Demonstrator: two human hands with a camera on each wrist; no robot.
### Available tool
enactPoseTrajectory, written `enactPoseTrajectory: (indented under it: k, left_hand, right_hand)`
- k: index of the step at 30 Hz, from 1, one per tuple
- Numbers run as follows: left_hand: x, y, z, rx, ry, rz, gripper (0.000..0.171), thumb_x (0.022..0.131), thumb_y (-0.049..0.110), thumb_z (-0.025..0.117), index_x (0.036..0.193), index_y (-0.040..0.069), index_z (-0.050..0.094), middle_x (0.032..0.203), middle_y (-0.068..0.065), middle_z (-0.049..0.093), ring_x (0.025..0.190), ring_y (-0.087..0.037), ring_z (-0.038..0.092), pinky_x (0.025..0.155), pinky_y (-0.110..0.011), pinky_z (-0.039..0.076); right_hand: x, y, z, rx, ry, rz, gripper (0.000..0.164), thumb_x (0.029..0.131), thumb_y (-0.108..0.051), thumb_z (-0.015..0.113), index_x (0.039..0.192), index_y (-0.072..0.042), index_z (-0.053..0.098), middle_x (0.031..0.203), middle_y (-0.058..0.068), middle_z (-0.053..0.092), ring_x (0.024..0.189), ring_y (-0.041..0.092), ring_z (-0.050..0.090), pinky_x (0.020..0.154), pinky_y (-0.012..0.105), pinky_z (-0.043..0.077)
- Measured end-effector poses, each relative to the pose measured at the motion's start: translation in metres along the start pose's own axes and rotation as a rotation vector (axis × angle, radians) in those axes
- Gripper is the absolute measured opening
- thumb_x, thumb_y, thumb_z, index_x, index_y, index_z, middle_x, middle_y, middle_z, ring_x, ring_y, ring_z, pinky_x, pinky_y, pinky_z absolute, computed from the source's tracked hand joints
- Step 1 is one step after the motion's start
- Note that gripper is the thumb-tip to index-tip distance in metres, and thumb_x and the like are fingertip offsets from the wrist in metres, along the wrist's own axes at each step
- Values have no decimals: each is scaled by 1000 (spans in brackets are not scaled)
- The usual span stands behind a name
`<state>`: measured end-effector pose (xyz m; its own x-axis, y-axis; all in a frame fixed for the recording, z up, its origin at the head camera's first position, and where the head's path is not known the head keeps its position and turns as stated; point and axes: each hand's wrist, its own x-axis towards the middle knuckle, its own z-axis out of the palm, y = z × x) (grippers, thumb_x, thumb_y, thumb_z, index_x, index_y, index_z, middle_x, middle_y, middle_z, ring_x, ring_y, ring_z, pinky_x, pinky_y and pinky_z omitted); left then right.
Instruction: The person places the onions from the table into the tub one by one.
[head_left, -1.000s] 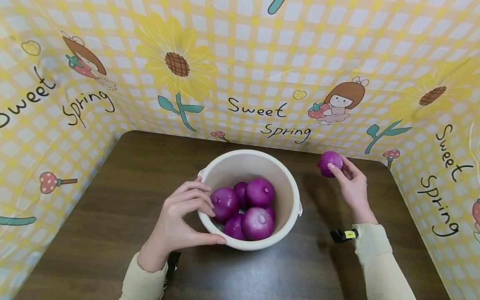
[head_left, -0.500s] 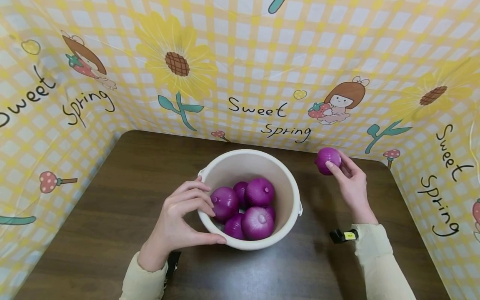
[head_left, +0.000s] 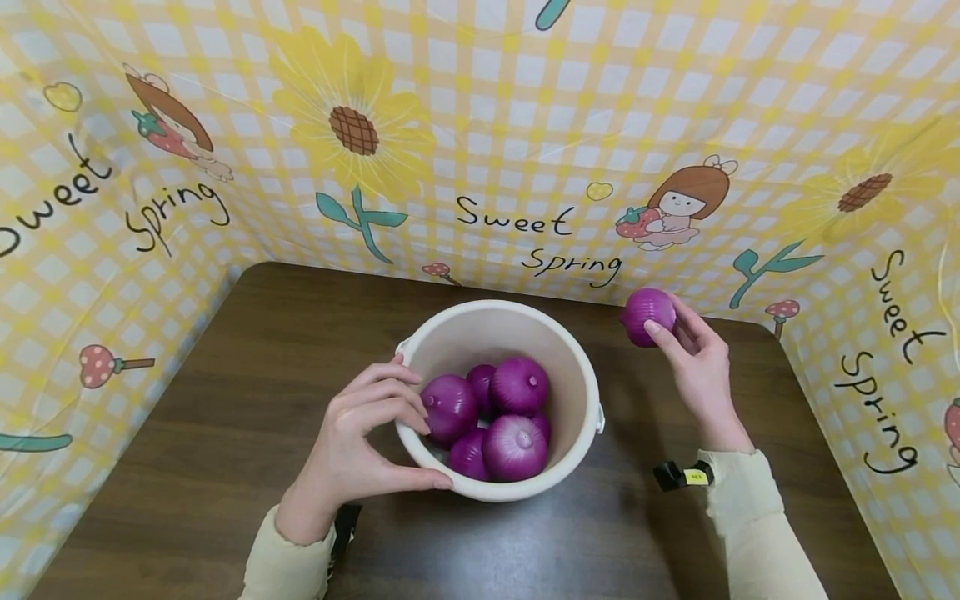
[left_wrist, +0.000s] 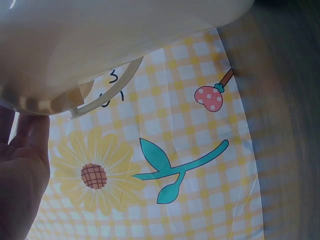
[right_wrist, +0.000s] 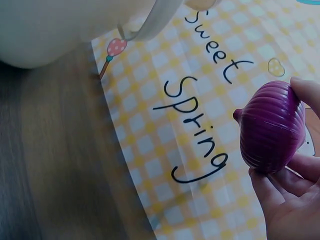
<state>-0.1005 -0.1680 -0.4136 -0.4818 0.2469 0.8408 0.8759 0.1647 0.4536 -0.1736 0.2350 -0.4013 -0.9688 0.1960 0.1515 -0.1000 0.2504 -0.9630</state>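
A purple onion (head_left: 648, 317) is pinched between the thumb and fingers of my right hand (head_left: 703, 371), held up to the right of the bucket. In the right wrist view the same onion (right_wrist: 272, 127) shows its pointed tip facing the bucket. My left hand (head_left: 367, 437) grips the left side of a cream bucket (head_left: 572, 462), its fingers over the rim and its thumb at the near edge. Inside the bucket lie several purple onions (head_left: 516, 447), some partly hidden under others. The left wrist view shows the bucket's outer wall (left_wrist: 125, 30) and the fingers at its rim.
The bucket stands on a dark wooden table (head_left: 225, 433). Its handle (left_wrist: 112, 95) hangs down on the far side. Yellow checked cloth (head_left: 495, 108) with printed flowers and words rises behind the table and on both sides.
My right hand has moved the onion slightly left and upward in the head view, nearer the bucket. The left hand, the bucket and the onions in it have stayed put.
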Motion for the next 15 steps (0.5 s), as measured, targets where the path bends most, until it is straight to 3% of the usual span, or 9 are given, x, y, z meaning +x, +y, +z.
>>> enactPoseTrajectory:
  k: [15]
  left_hand:
    - [0, -1, 0, -1, 2, 5, 46, 64, 50, 96, 76, 15, 68, 80, 1, 67, 100, -28, 60, 114, -55, 39]
  right_hand:
    - [-9, -17, 10, 71, -38, -59, 55, 97, -19, 73, 148, -12, 54, 150, 14, 50, 137, 24, 49, 102, 18, 47]
